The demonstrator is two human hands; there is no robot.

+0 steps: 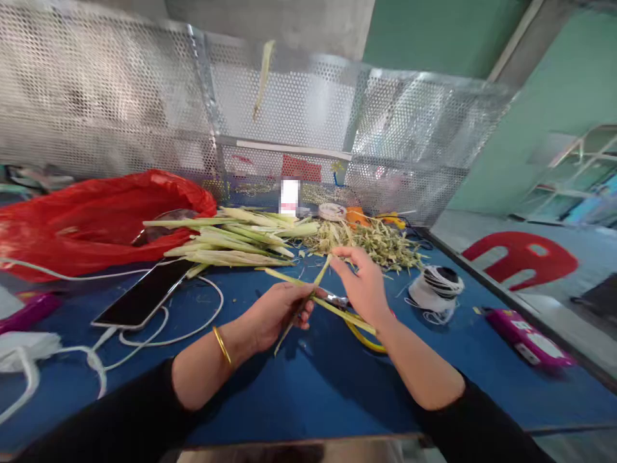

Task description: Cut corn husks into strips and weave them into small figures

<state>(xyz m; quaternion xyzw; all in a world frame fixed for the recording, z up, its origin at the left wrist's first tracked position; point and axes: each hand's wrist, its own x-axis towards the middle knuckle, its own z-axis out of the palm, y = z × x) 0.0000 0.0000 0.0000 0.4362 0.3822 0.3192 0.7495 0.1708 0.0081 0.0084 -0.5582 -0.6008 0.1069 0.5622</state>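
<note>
Pinched the crossed leaf strips (343, 314) together in the left hand (282, 310), held one far end with the right hand (365, 283) just beyond; seemingly mid-folding, next likely needed steady pressure at the crossing.

We saw a blue table (289, 408) with a tall screen of silvery perforated sheet (284, 103) standing along its far side. Light glinted off the sheet in pale, blurred patches. Behind it we made out a grey wall (289, 16) and, farther right, a green wall (443, 35). On the right, beyond the table's dark edge, we saw a pale grey floor (491, 218), a red plastic seat (554, 263) with cut-out openings, and a light-framed rack (547, 188), its contents blurred.
</note>
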